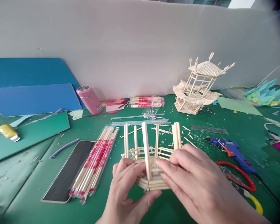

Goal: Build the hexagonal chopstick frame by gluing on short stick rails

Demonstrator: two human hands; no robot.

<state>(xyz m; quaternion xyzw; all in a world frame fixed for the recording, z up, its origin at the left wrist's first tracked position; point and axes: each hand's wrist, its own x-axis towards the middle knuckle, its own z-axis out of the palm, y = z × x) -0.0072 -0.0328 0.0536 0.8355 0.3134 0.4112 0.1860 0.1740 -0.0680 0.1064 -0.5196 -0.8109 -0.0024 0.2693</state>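
Note:
Between my hands is a small pavilion frame (pixel 147 152) built of pale wooden sticks, with upright posts round a low railing. My left hand (pixel 128 186) grips its near left side, fingers inside and thumb below the base edge. My right hand (pixel 191 177) is closed at the near right side, its thumb and forefinger by the railing behind the nearest post. Whether a separate stick is in the right fingers is hidden. Beyond stands a taller stick pavilion (pixel 200 87) with a peaked roof. A blue glue gun (pixel 233 152) lies to the right.
Packs of chopsticks (pixel 95 161) and a phone (pixel 68 171) lie left. Glue sticks (pixel 140 122), stick offcuts (pixel 162 130) and a clear ruler (pixel 209 129) lie behind. Red-handled pliers (pixel 242 174) sit close to my right hand. A pink flask (pixel 89 99) stands by the wall.

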